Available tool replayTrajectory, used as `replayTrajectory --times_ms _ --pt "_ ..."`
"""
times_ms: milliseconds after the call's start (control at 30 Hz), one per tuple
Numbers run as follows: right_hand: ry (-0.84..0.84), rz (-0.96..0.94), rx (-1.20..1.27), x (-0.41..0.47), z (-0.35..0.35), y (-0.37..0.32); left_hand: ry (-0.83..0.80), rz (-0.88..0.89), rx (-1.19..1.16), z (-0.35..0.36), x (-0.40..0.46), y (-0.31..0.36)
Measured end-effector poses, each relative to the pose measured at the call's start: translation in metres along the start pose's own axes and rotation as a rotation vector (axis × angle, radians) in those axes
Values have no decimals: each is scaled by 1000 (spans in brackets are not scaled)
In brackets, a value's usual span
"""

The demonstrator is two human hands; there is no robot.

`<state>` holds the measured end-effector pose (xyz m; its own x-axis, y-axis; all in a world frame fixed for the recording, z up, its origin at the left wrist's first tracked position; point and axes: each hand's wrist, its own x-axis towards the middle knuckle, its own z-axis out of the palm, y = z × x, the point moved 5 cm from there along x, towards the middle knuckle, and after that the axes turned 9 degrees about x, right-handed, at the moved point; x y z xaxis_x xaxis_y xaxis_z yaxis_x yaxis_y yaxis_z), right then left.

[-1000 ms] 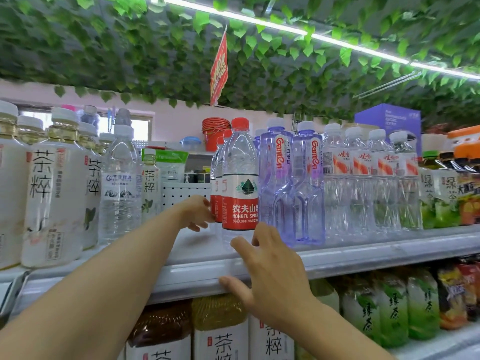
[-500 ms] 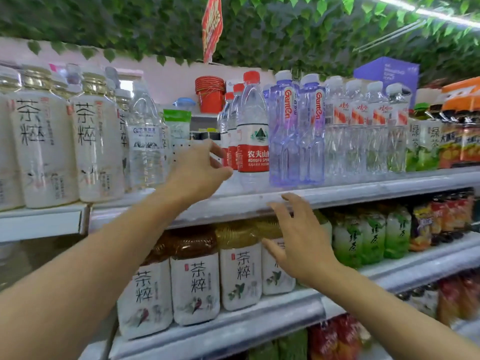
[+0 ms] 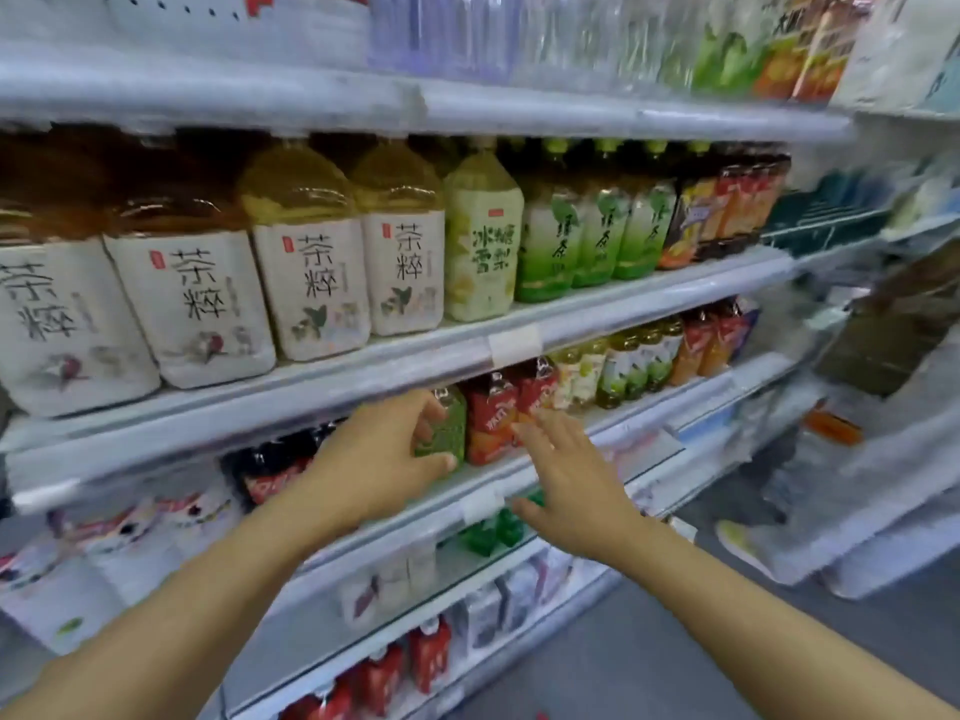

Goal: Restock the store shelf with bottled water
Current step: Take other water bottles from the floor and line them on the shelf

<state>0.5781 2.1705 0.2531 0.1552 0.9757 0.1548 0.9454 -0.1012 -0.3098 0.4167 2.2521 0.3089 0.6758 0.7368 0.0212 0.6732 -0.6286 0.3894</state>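
In the head view, both hands are seen low in the middle of the frame, in front of a lower shelf. The left hand (image 3: 382,454) appears loosely curved, with nothing clearly held; whether the green pack (image 3: 441,428) is touched cannot be told. The right hand (image 3: 566,475) is spread, fingers straight, empty. The bottled water (image 3: 498,28) stands upright along the top edge, blurred, well above both hands. Neither hand is judged clearly nearer; an upward reach would be needed.
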Motion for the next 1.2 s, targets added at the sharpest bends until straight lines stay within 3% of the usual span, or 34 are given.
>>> replayTrajectory --times_ms 167,700,933,1200 --pt "-225 54 34 -41 62 73 -218 -106 -48 107 1 4" --pt "-711 154 142 -150 252 267 -530 -413 41 419 -24 18" --pt "-790 242 186 -174 353 303 -661 -442 122 510 -33 -16" --pt "-731 338 289 -166 481 334 -590 -405 126 617 -4 -69"
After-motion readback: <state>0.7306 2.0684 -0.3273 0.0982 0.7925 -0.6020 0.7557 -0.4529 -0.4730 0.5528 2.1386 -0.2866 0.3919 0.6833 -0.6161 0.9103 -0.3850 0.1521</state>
